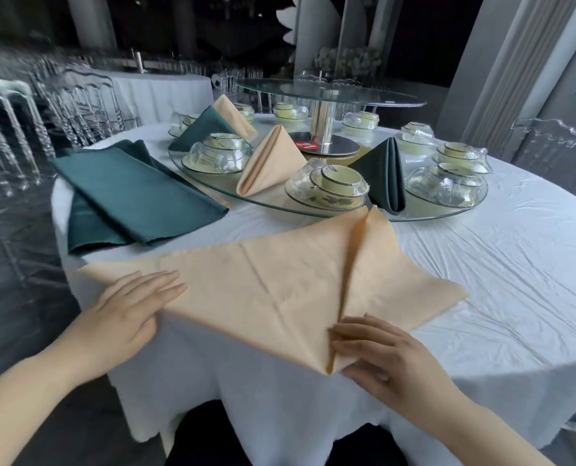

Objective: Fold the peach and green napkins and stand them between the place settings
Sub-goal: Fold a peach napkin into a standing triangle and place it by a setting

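Observation:
A peach napkin (273, 280) lies flat on the white tablecloth near me, folded into a triangle with its right flap turned up to the top point. My left hand (128, 311) rests flat on its left corner. My right hand (377, 354) presses the bottom point with straight fingers. A stack of flat green napkins (135, 193) lies at the left. On the glass turntable (424, 215) stand folded napkins between the place settings: a peach one (270, 163), a green one (386, 173), and farther back another green one (202, 127) and another peach one (234, 116).
Several place settings of pale yellow bowls (342, 181) wrapped in clear film ring the turntable. A raised glass disc on a metal post (323, 119) stands at the centre. Clear chairs (78, 105) line the left side, and one stands at the right (545, 142).

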A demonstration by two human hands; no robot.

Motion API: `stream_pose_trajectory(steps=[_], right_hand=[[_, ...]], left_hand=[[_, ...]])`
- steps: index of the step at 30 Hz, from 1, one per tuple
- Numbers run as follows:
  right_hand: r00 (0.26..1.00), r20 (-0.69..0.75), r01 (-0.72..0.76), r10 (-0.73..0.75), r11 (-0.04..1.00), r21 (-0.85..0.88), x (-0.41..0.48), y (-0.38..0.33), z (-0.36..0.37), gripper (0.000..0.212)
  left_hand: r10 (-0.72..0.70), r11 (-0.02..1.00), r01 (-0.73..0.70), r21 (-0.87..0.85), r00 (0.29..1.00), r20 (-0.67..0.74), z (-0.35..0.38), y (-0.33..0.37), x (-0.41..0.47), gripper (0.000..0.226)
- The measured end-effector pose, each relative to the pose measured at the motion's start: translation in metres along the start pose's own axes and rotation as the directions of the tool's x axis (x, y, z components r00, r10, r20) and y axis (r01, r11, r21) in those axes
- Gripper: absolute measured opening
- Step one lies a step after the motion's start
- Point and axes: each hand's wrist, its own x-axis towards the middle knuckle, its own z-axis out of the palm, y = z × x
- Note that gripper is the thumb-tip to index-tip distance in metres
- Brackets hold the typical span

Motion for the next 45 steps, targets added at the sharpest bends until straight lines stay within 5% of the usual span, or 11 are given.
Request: stream_pose_trajectory(steps=[4,9,15,20,23,26,29,34,38,45], right_hand=[[0.999,-0.034,-0.039,0.040,0.999,0.024,-0.002,-0.004,-0.004,0.041],[0.993,0.022,-0.118,0.117,0.990,0.075,-0.001,-0.005,-0.005,0.041],[0.993,0.048,-0.114,0.107,0.979,0.167,-0.002,-0.004,-0.018,0.032],[0.969,0.088,-0.246,0.229,0.914,0.324,-0.001,-0.008,-0.042,0.031],[0.914,0.101,-0.404,0.392,0.868,0.290,0.010,0.004,-0.050,0.021],[0.870,0.105,-0.491,0.481,0.865,0.106,0.027,0.031,-0.051,0.032],[0.807,0.153,-0.565,0.570,0.821,-0.079,0.042,0.057,-0.045,0.030],[0.784,0.226,-0.566,0.578,0.815,-0.121,0.052,0.071,-0.036,0.032],[0.807,0.229,-0.506,0.545,0.837,-0.210,0.050,0.078,-0.032,0.038],[0.849,0.173,-0.485,0.499,0.867,-0.118,0.041,0.086,-0.025,0.040]], left_hand=[[-0.145,0.985,0.152,0.086,0.986,-0.078,-0.007,-0.024,-0.003,0.057],[-0.114,0.955,0.150,0.256,0.982,-0.150,-0.008,-0.054,-0.008,0.052],[-0.127,0.956,0.162,0.244,0.980,-0.153,-0.027,-0.059,-0.020,0.043],[-0.306,0.950,0.306,-0.059,0.952,0.007,-0.065,-0.029,-0.029,0.100],[-0.273,0.957,0.276,-0.085,0.961,0.042,-0.093,-0.010,-0.008,0.073],[-0.149,0.933,0.195,-0.301,0.974,0.170,-0.122,0.011,0.025,0.029],[-0.040,0.896,0.174,-0.408,0.948,0.316,-0.135,0.026,0.074,0.018],[0.042,0.741,0.231,-0.630,0.921,0.387,-0.113,0.063,0.165,0.017],[-0.094,0.623,0.319,-0.714,0.937,0.336,-0.055,0.103,0.224,0.015],[-0.458,0.773,0.456,-0.441,0.882,0.108,0.023,0.150,0.269,0.019]])
